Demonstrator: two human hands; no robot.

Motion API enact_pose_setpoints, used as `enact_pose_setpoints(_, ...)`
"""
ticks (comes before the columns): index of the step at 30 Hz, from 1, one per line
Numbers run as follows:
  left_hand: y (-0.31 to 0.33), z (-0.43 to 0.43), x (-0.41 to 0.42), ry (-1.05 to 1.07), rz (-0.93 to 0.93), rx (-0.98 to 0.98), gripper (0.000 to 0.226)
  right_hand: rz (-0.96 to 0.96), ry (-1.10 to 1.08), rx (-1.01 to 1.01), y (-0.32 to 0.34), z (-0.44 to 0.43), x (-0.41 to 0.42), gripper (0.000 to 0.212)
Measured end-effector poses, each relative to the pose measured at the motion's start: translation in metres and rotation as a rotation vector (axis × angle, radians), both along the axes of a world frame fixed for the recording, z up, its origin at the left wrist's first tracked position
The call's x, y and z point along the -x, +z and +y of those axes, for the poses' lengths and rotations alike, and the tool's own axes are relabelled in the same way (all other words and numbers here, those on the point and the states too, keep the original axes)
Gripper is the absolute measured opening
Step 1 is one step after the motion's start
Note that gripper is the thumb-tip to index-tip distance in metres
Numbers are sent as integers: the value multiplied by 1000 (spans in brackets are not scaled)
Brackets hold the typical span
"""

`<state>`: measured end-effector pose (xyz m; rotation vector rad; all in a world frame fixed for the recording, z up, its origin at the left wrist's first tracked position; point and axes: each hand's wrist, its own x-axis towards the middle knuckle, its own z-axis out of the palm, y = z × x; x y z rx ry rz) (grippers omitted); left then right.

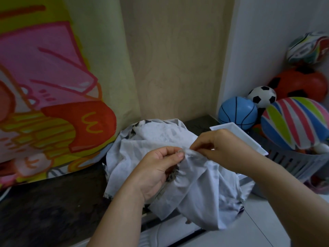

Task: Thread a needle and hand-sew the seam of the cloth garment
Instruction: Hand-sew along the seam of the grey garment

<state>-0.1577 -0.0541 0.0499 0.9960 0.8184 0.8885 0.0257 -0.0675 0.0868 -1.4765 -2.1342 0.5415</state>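
A pale grey-white cloth garment (156,138) with dark printed patches lies bunched over the edge of a dark countertop (53,207). My left hand (156,168) grips a gathered fold of it, thumb and forefinger pinched at the seam. Just to the right, my right hand (219,147) pinches the same bunched edge with its fingertips, touching the cloth. The needle and thread are too small to make out between the fingers.
A colourful printed curtain (53,86) hangs at the left over the counter. A white tray (240,136) sits behind my right hand. A grey slatted basket (293,163) at the right holds several balls, among them a blue one (236,113) and a striped one (293,122).
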Motion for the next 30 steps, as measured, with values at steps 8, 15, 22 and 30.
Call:
enact_pose_setpoints(8, 2, 0, -8, 143, -31, -12, 10, 237, 31, 27, 2, -10, 16, 12)
enact_pose_setpoints(15, -8, 4, -10, 212, 115, -31, 12, 303, -107, -109, -5, -8, 27, 8)
enact_pose_setpoints(22, -22, 16, -5, 388, 376, -73, 5, 1590, -154, 252, 36, -14, 28, 11)
enact_pose_setpoints(30, -29, 21, -2, 480, 647, -273, 9, 1954, -45, 714, 59, -30, 34, 13)
